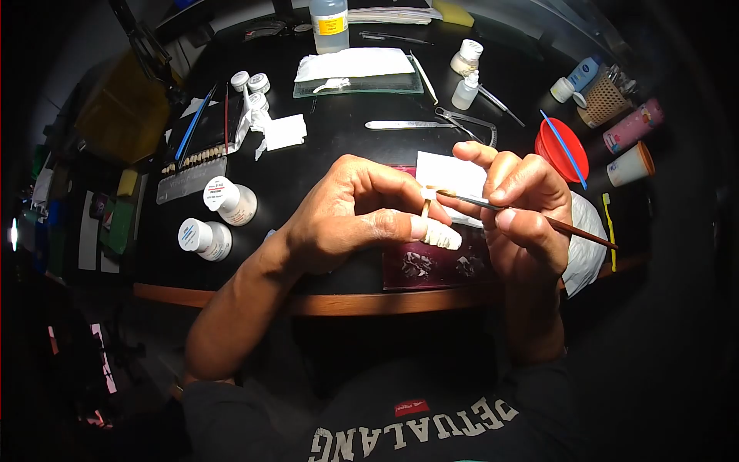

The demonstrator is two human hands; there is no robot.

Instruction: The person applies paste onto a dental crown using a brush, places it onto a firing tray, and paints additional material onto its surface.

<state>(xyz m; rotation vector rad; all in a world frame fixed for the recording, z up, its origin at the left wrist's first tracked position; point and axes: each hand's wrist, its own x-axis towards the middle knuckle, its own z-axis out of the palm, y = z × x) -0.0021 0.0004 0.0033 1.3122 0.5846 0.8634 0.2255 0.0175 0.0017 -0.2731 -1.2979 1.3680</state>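
Brush (570, 228) slants through the right grip (531, 231), which is clamped midway along it.

Our left hand (339, 219) covers part of the small pale piece (429, 193) in its fingers, too small for us to tell whether the brush (576, 230) touches it. The thumb may mask some of the white model (443, 236); we cannot tell. Our right hand (531, 196) hides part of the maroon slab (398, 271) and white bundle (589, 239). The clear bottle (329, 40) is cut off at the top edge, and clutter (35, 185) at far left blurs into darkness.
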